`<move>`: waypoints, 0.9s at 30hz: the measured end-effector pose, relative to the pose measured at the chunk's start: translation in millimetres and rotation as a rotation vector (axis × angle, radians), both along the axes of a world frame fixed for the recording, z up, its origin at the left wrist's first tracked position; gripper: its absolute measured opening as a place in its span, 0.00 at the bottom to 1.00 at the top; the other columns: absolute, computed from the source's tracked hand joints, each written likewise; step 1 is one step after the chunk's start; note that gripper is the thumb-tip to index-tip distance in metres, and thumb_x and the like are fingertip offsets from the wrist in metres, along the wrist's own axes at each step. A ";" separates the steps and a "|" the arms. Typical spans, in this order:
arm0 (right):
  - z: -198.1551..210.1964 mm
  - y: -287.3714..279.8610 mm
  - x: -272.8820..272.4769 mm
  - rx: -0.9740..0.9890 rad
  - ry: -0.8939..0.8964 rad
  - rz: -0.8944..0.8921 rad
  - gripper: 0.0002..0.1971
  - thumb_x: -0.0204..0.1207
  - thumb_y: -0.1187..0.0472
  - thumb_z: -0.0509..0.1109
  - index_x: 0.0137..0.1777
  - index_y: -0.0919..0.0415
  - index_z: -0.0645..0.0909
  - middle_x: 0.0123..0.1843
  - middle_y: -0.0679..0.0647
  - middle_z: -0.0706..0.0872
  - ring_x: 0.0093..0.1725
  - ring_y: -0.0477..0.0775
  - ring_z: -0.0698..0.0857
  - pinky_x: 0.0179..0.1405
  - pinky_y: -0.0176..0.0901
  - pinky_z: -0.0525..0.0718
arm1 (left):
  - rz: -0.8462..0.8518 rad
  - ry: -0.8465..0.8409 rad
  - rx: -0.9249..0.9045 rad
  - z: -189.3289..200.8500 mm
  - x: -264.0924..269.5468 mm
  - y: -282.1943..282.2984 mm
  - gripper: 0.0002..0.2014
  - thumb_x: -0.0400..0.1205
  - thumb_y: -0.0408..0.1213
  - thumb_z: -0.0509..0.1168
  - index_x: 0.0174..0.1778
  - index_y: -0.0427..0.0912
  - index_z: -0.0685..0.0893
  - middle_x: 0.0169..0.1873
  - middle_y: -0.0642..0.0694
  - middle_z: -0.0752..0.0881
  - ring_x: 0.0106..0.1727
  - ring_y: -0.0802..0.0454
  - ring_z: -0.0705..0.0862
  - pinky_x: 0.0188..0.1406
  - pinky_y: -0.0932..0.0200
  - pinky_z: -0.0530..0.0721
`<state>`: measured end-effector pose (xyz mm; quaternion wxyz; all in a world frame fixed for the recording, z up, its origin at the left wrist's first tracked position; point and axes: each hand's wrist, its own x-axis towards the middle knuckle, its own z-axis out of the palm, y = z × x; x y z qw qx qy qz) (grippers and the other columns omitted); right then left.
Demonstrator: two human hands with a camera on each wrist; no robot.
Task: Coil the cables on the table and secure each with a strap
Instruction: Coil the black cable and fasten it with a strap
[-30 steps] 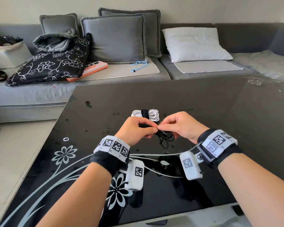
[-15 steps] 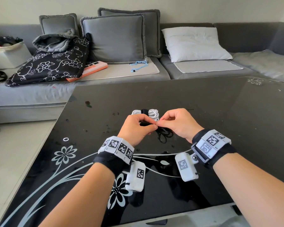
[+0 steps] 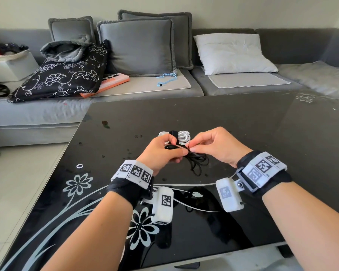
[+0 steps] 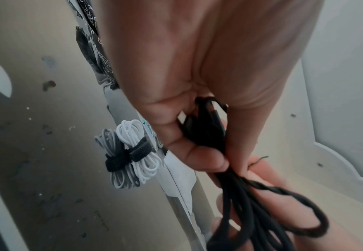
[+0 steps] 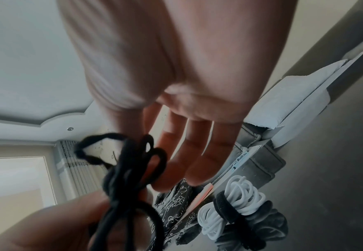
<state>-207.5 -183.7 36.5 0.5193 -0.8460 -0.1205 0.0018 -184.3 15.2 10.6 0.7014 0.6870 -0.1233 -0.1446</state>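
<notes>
A loosely coiled black cable (image 3: 196,163) hangs between my two hands above the black glass table (image 3: 262,133). My left hand (image 3: 181,152) grips the bundle at its middle; in the left wrist view its fingers (image 4: 197,156) curl round the black cable (image 4: 247,200). My right hand (image 3: 192,148) pinches a thin black strand at the same spot, its other fingers (image 5: 199,152) spread behind the black cable (image 5: 128,178). Just beyond the hands lies a white cable coil (image 3: 183,136), bound with a black strap (image 4: 138,150).
A grey sofa (image 3: 145,90) with cushions, a black flowered cloth (image 3: 63,75) and a white pillow (image 3: 233,53) stands behind the table. A small white ring (image 3: 79,166) lies on the glass near the table's left edge, with floor to the left of it.
Both hands have moved slightly away from me, toward the white coil, still holding the black bundle. The right hand's outer fingers have spread a little.
</notes>
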 end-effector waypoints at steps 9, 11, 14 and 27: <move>-0.5 3.9 0.2 -0.194 0.013 -0.035 0.02 0.73 0.56 0.80 0.44 0.52 0.93 0.42 0.49 0.93 0.39 0.42 0.87 0.45 0.31 0.83 | -0.064 -0.054 0.097 -0.3 -1.7 1.5 0.22 0.76 0.21 0.74 0.36 0.44 0.66 0.36 0.36 0.87 0.31 0.47 0.81 0.33 0.59 0.84; -1.2 4.5 0.8 -0.230 0.033 -0.059 0.04 0.74 0.53 0.79 0.42 0.52 0.92 0.40 0.52 0.92 0.36 0.42 0.83 0.43 0.36 0.81 | -0.042 -0.081 0.114 0.1 -0.9 2.2 0.22 0.75 0.21 0.74 0.36 0.45 0.66 0.39 0.32 0.88 0.32 0.47 0.82 0.34 0.58 0.84; -1.2 7.7 1.0 -0.241 0.065 -0.095 0.07 0.75 0.54 0.78 0.40 0.56 0.91 0.37 0.52 0.89 0.36 0.43 0.81 0.42 0.36 0.78 | -0.024 -0.128 0.171 1.6 -1.2 1.3 0.22 0.74 0.24 0.76 0.36 0.45 0.66 0.44 0.30 0.91 0.34 0.45 0.83 0.39 0.53 0.86; -4.5 17.7 3.7 -0.150 -0.032 -0.220 0.04 0.68 0.63 0.82 0.43 0.58 0.92 0.39 0.53 0.93 0.40 0.48 0.90 0.49 0.40 0.87 | 0.105 -0.347 0.400 -1.7 -6.9 -7.0 0.12 0.73 0.36 0.77 0.40 0.55 0.80 0.44 0.50 0.91 0.37 0.56 0.85 0.48 0.52 0.88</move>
